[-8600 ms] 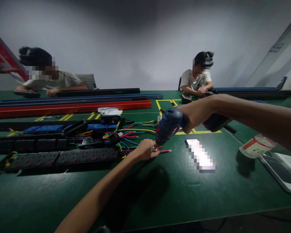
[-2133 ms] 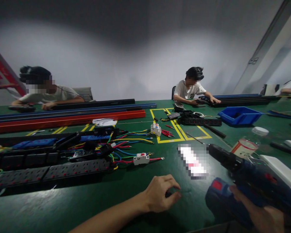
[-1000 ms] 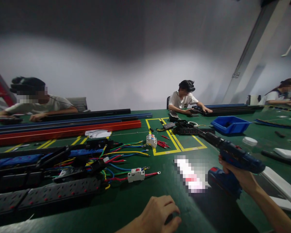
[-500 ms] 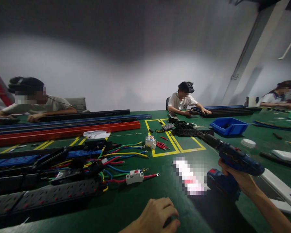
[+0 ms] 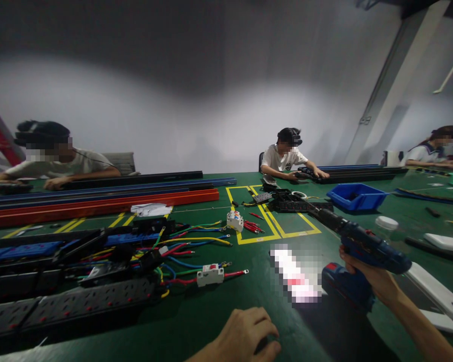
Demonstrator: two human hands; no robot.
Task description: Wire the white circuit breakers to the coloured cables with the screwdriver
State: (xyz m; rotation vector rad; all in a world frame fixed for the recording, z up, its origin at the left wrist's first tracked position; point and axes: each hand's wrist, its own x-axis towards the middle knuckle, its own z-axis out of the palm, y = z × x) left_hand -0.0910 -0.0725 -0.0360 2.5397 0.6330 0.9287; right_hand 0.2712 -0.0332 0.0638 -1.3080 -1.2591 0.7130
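My right hand (image 5: 373, 277) grips the drill (image 5: 373, 247); my left hand (image 5: 248, 332) curls loosely, well apart. Driving seems paused; resuming calls for steadying the wired breaker (image 5: 210, 275).

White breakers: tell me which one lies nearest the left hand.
The single breaker with red wire showing on both sides; the white cluster sits farther off, beside short red wires.

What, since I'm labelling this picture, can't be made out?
Head view, all:
Phone: screen covered by pixelation.
Drill: bit's tip too small to tell against the dark strip behind.
Left hand: palm hidden by its own back.
Nearest socket strip: end cut off by picture's left edge.
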